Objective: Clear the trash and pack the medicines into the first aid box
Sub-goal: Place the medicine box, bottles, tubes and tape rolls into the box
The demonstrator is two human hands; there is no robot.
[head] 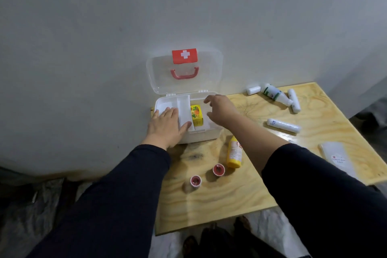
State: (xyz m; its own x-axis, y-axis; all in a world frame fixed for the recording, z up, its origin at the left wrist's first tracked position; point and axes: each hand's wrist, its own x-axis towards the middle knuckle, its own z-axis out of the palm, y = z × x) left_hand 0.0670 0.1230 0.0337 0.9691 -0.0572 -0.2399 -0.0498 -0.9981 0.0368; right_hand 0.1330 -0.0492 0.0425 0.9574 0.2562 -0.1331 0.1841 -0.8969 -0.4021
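Empty-handed, both hands work at the white plastic first aid box (201, 136) standing open at the far left edge of the pale plywood table (230, 201): the left hand (167, 126) lies flat, fingers spread, on the white removable tray (180, 107) filling the box's left part, while the right hand (219, 111) hovers open over the right part, fingers loosely curled and gripping nothing. Dark sleeves (117, 201) cover both forearms. Behind the box its clear lid (209, 73) leans upright against the grey wall (83, 48), bearing one red sticker with a white cross (185, 55) and one red handle (184, 73). One yellow carton printed with fruit (196, 117) sits inside the box beside the tray. Right of the box, scattered on the table, lie three white wrapped rolls (282, 125), one white bottle with a green label (276, 95) on its side at the far end, and one flat packet in clear wrap (337, 158) near the right edge, its print too blurred to read. Nearer, one yellow bottle (234, 153) lies on its side just in front of the box, its cap end hidden behind the right forearm. Two small round red-topped pots (218, 169) stand nearest, apart from each other. Dark shapes below the table's near edge are hard to make out.
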